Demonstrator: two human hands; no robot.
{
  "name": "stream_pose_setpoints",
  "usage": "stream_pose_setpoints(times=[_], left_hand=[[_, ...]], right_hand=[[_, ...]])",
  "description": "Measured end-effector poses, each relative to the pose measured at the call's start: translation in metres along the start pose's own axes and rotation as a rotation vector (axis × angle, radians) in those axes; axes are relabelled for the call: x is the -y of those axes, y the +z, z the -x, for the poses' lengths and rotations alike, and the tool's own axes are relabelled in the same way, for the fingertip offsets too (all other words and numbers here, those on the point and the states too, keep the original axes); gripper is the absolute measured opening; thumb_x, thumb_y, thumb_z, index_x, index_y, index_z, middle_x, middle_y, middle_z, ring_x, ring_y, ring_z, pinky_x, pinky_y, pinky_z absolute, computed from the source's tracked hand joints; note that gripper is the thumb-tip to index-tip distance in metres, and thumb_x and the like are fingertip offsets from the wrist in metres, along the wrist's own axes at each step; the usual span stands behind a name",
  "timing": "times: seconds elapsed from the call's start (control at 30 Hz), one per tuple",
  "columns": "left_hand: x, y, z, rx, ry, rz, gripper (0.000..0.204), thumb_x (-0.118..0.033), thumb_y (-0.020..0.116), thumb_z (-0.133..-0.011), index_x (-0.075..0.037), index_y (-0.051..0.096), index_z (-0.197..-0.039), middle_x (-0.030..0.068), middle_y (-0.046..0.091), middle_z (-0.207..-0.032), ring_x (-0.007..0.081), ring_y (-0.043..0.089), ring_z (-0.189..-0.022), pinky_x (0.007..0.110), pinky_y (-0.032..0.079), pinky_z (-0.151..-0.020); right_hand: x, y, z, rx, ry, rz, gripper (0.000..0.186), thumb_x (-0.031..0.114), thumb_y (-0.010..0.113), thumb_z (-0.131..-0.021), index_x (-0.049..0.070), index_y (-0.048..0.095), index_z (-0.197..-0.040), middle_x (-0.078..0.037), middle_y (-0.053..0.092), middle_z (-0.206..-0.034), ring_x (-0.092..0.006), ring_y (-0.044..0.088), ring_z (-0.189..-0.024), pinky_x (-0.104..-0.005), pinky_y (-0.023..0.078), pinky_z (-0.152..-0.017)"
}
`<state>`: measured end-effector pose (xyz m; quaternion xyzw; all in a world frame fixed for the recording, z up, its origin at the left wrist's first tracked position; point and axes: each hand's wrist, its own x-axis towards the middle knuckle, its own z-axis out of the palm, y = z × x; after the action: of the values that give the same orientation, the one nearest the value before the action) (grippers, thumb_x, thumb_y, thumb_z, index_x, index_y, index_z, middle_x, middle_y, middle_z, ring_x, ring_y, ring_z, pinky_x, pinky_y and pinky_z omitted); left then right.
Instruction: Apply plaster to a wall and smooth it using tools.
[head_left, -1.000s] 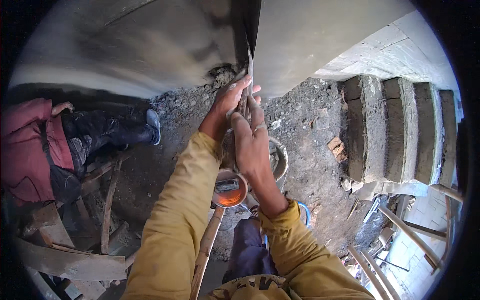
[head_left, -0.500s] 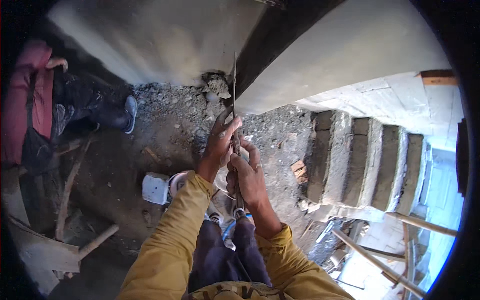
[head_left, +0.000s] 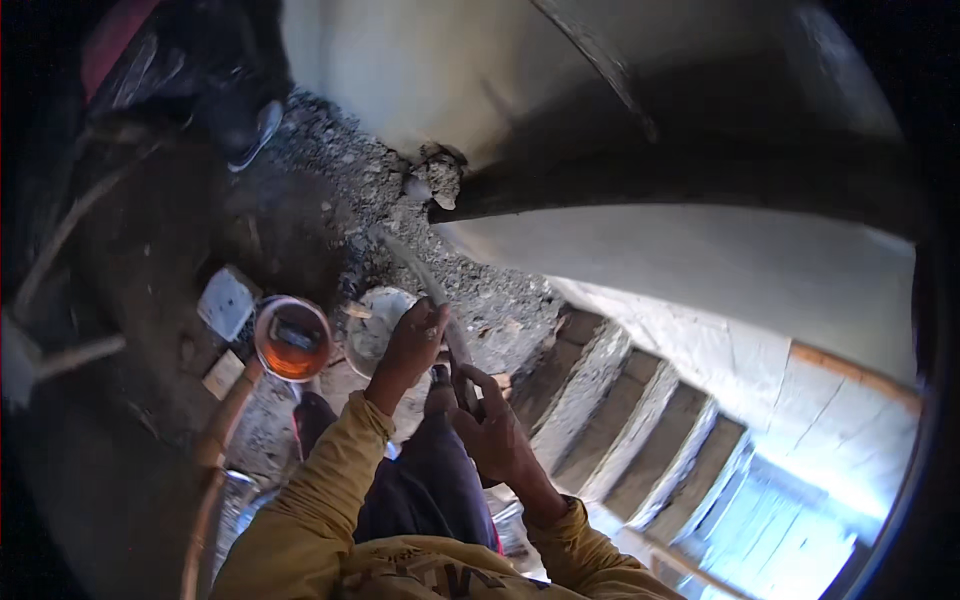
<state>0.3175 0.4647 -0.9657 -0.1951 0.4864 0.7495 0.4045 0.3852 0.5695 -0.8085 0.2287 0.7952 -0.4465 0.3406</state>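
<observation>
One long, narrow, grey-brown flat tool (head_left: 456,345) lay between two bare hands, its long axis running from a pale tip at upper left to a darker end at lower right. Key relation: the tip pointed away from the body, over grey rubble ground (head_left: 340,160), and in view ended below and left of a broken grey lump (head_left: 437,180) at the corner of a smooth grey plastered wall (head_left: 640,240). Depth between tip and lump not readable; tip outline blurred.

Right hand (head_left: 492,425): fingers curled round the darker lower end, holding it; this was the hand farther from the tip. Left hand (head_left: 410,345): higher along the tool, on its left side, fingertips at about mid-length, so nearer the tip. Whether its fingers closed round the tool, could not tell. Neither hand was spread wide.

Surroundings: a round orange bucket (head_left: 290,368) with a dark block inside stood left of the left hand; a pale round bucket (head_left: 382,315), partly hidden by that hand, stood between. A white square-sided container (head_left: 228,302) lay just beside the orange bucket. Rough grey concrete steps (head_left: 580,400) rose at right. Another person's dark, pale-edged shoe (head_left: 255,140) showed at upper left, well apart from both hands
</observation>
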Motion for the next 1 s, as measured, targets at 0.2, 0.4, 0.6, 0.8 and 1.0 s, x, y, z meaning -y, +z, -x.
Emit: stream_pose_setpoints(times=[0.2,0.4,0.6,0.8,1.0], left_hand=[[0.041,0.056,-0.011,-0.358,0.108,0.323,0.015,-0.017,0.051,-0.095,-0.003,0.055,-0.100,0.0086,0.061,-0.091,0.0177,0.063,-0.071,0.035,0.058,-0.057],[0.089,0.097,-0.009,-0.446,-0.016,0.564,0.037,-0.036,0.057,-0.094,-0.014,0.051,-0.123,0.0030,0.058,-0.097,0.0160,0.060,-0.078,0.037,0.056,-0.063],[0.139,0.101,0.005,-0.272,-0.090,1.034,0.040,-0.044,0.056,-0.093,-0.018,0.056,-0.123,0.0006,0.060,-0.095,0.0152,0.058,-0.086,0.035,0.050,-0.076],[0.211,0.111,-0.013,-0.881,0.907,-0.105,0.035,-0.031,0.059,-0.093,-0.001,0.063,-0.111,0.0050,0.065,-0.104,0.0130,0.060,-0.094,0.027,0.045,-0.085],[0.121,0.108,0.019,-0.512,-0.243,1.308,0.030,-0.034,0.055,-0.094,-0.007,0.060,-0.104,0.0021,0.063,-0.086,0.0154,0.062,-0.077,0.036,0.051,-0.056]], right_hand=[[-0.020,-0.087,-0.018,0.336,0.069,0.341,0.065,0.019,0.060,-0.085,0.010,0.029,-0.142,-0.014,0.063,-0.084,-0.0201,0.061,-0.076,-0.0394,0.049,-0.070],[-0.043,-0.110,-0.023,0.478,-0.039,0.277,0.062,0.015,0.053,-0.089,0.013,0.025,-0.145,-0.005,0.056,-0.078,-0.0146,0.054,-0.060,-0.0303,0.045,-0.056],[-0.060,-0.116,-0.013,0.577,0.334,-0.231,0.063,0.014,0.051,-0.090,0.015,0.025,-0.146,-0.007,0.057,-0.079,-0.0149,0.054,-0.057,-0.0291,0.047,-0.046],[-0.062,-0.143,-0.025,0.727,0.210,0.589,0.073,0.023,0.053,-0.090,0.010,0.012,-0.149,-0.016,0.065,-0.100,-0.0177,0.064,-0.067,-0.0316,0.053,-0.059],[0.014,-0.131,-0.025,0.735,-0.912,1.721,0.060,0.028,0.055,-0.093,0.006,0.033,-0.144,-0.019,0.060,-0.095,-0.0168,0.059,-0.066,-0.0279,0.052,-0.053]])
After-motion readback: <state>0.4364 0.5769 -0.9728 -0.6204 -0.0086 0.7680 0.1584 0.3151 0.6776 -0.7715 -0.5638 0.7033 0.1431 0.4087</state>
